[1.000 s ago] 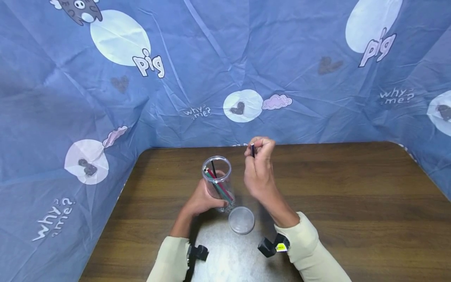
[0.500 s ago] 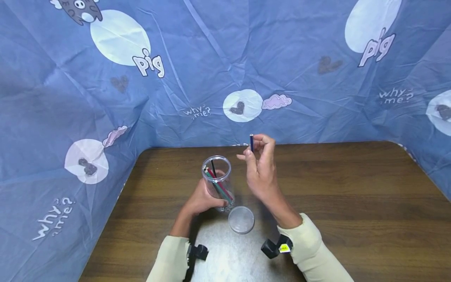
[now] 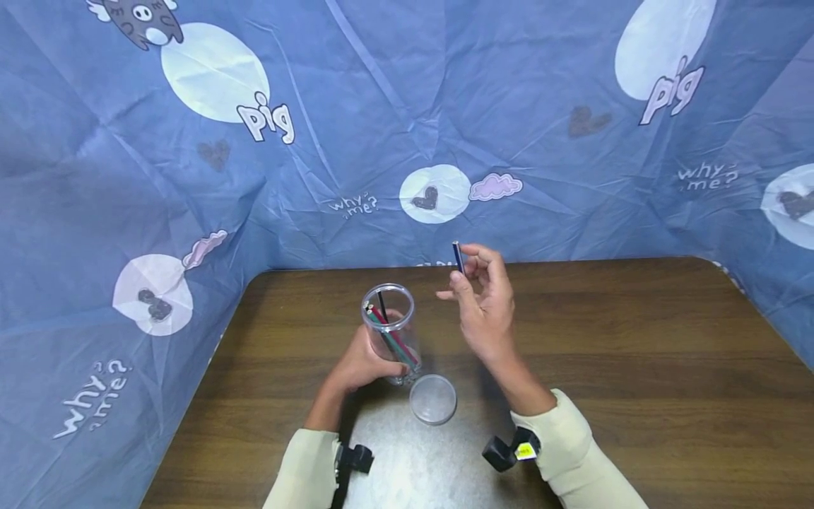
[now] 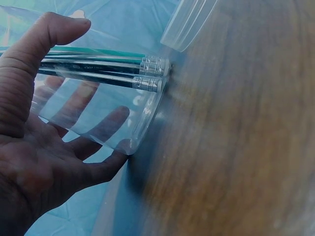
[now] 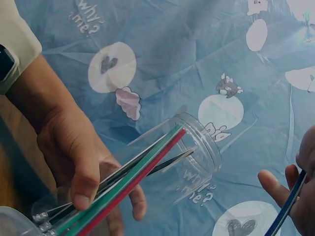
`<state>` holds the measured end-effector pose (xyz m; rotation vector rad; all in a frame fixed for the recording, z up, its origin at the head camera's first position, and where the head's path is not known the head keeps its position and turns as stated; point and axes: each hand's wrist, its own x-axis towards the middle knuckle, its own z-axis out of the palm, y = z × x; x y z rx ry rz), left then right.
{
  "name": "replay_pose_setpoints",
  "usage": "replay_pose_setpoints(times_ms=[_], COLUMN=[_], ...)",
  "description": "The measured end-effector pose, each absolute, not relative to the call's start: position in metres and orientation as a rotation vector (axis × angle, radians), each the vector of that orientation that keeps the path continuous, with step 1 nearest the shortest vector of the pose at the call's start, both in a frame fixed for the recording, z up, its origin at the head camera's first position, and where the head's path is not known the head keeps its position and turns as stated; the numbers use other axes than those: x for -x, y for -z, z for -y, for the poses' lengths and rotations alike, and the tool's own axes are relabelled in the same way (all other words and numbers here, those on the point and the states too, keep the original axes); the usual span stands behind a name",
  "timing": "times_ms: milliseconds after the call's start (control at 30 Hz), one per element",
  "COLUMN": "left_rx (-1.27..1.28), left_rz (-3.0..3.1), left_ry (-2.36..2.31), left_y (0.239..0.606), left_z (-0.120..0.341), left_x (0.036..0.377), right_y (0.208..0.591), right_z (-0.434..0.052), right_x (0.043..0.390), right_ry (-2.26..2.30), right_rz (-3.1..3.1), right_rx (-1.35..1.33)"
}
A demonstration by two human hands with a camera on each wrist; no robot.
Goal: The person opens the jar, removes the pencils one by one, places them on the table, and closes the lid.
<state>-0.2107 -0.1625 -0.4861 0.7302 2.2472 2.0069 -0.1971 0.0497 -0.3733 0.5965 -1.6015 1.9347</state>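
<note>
Blue cartoon-print cloth walls off the brown wooden desk (image 3: pixel 636 367) on three sides. Left hand (image 3: pixel 362 360) wraps the clear plastic jar (image 3: pixel 390 331) near the desk's front-middle, steadying it upright with mouth open upward; the coloured pencils (image 3: pixel 394 339) inside lean diagonally, eraser ends at the jar's base. Right hand (image 3: pixel 486 311) pinches a dark blue pencil (image 3: pixel 458 257) between thumb and fingers, raised above the desk near its far edge, long axis nearly vertical (slightly tilted left). Clear lid (image 3: pixel 433 399) lies just in front of the jar.

I am reading "pig" in white letters and "why? me?" in smaller script, both repeating across the blue cloth backdrop (image 3: pixel 407 106); I am finding nothing else legible.
</note>
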Motion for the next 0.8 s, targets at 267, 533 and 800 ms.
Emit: replay_pose_setpoints(times_ms=[267,533,800], left_rx=[-0.731,-0.729,-0.716], left_rz=[-2.216,-2.214,-2.222], left_ry=[-2.026,-2.029,-2.012], left_y=[0.488,0.486,0.483], left_z=[0.163,0.163,0.162], left_x=[0.21,0.209,0.209], right_y=[0.378,0.385,0.392], right_z=[-0.053,-0.055,-0.056], right_x=[0.196,0.198,0.199], right_ry=[-1.908,-1.777,-1.739], right_rz=[1.622,1.713,1.79], right_rx=[-0.426,-0.378,-0.332])
